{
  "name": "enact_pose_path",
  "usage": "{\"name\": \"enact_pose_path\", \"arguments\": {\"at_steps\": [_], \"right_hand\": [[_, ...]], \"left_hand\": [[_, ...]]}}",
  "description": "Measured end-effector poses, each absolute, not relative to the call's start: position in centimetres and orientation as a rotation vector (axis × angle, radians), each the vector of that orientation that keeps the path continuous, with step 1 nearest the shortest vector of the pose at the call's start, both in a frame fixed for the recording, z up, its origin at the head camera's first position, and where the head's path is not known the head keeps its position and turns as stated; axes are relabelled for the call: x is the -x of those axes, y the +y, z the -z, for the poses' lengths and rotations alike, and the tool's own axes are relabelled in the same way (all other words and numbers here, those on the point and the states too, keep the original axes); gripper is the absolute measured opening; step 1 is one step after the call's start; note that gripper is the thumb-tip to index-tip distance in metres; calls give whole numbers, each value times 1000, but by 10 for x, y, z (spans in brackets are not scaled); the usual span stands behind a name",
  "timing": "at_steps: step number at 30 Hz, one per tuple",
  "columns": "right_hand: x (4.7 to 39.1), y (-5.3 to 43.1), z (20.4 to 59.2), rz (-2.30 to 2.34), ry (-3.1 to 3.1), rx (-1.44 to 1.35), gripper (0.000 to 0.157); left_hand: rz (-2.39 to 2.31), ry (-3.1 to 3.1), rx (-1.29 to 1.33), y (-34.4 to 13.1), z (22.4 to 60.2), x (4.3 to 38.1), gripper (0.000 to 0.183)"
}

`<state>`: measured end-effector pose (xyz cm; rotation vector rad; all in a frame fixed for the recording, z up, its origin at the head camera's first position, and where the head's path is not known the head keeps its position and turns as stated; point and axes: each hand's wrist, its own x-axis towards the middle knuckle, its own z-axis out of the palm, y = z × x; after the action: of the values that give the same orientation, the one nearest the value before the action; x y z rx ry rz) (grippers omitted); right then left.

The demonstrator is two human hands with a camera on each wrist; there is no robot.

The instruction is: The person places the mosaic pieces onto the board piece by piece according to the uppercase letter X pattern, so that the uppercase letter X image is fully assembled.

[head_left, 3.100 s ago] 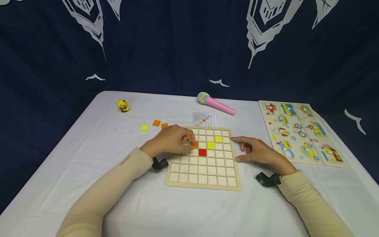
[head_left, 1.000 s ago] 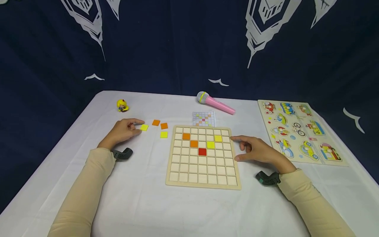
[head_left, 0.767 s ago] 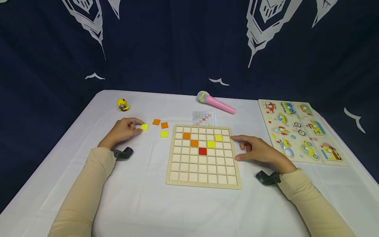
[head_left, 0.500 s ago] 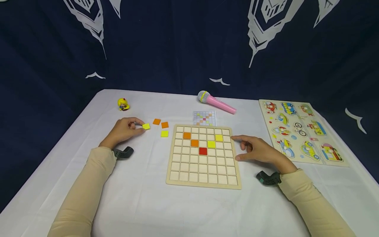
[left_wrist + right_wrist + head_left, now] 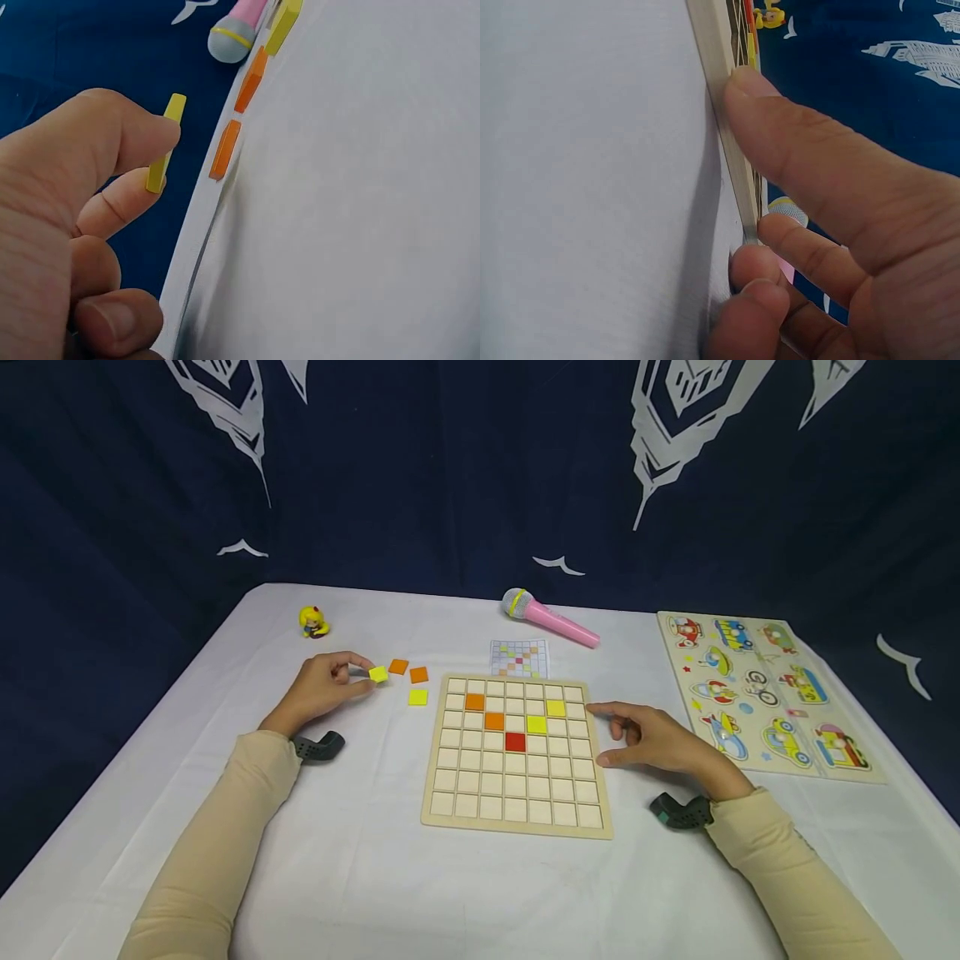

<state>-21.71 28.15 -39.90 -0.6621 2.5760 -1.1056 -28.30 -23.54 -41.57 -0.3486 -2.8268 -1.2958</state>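
Note:
My left hand [image 5: 318, 692] pinches a yellow square tile [image 5: 378, 674] between thumb and index finger. In the left wrist view the tile [image 5: 175, 109] is held edge-on, lifted off the white tabletop, with the other fingers curled below. Close by lie two orange tiles [image 5: 418, 675] and another yellow tile [image 5: 417, 697]. A wooden grid board [image 5: 515, 832] lies in the middle, bearing two orange tiles, two yellow ones and a red tile [image 5: 515, 742]. My right hand [image 5: 655, 739] rests at the board's right edge, thumb and index fingertips against the rim, the remaining fingers loosely bent.
A small printed grid card [image 5: 519, 658] lies behind the board, with a pink toy microphone [image 5: 558, 625] beyond it. A yellow-haired figurine [image 5: 312, 622] stands at back left. At right is a picture puzzle board [image 5: 772, 693]. A dark curtain [image 5: 450, 468] hangs behind the table.
The left hand has left the board, where two orange tiles now show, moved left, and picked up the yellow tile, shifting it slightly right. My right hand has stayed at the board's edge.

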Motion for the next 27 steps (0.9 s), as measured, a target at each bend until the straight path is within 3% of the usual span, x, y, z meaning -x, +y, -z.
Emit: {"name": "enact_pose_path", "arguments": {"at_steps": [27], "right_hand": [[217,281,398,1099,2585,681,75]], "left_hand": [[1333,-2734,679,-171,408,260,28]]}}
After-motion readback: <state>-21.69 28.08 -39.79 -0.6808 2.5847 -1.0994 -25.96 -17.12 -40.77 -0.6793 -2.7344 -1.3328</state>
